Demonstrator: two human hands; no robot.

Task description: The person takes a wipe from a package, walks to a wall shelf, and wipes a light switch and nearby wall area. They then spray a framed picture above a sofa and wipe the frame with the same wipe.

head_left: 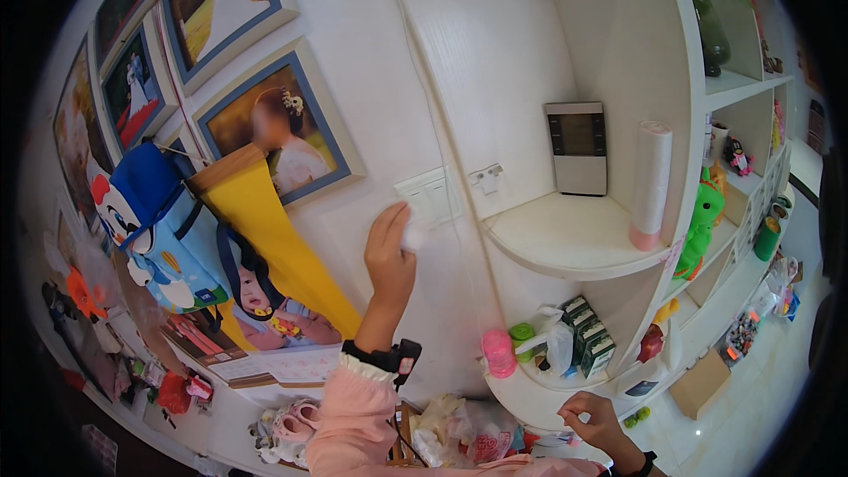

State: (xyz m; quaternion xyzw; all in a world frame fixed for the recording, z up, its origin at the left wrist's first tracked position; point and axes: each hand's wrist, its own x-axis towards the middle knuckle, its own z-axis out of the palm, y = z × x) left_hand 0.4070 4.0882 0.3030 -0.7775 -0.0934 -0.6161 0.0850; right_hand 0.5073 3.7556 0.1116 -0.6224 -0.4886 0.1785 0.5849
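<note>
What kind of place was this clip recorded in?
Most likely a lived-in home. Framed portrait photos hang on the white wall, a child's blue cartoon backpack hangs below them, and white curved corner shelves hold household odds and ends. The left hand presses a white wipe by the light switch.

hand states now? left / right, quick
Left hand: closed on a white cloth, pressed against the wall switch plate.
Right hand: loosely curled, holding nothing visible.

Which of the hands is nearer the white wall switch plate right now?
Left. The left hand is raised against the wall, pressing a small white wad at the switch plate. The right hand hangs far below, by the lower shelf.
</note>
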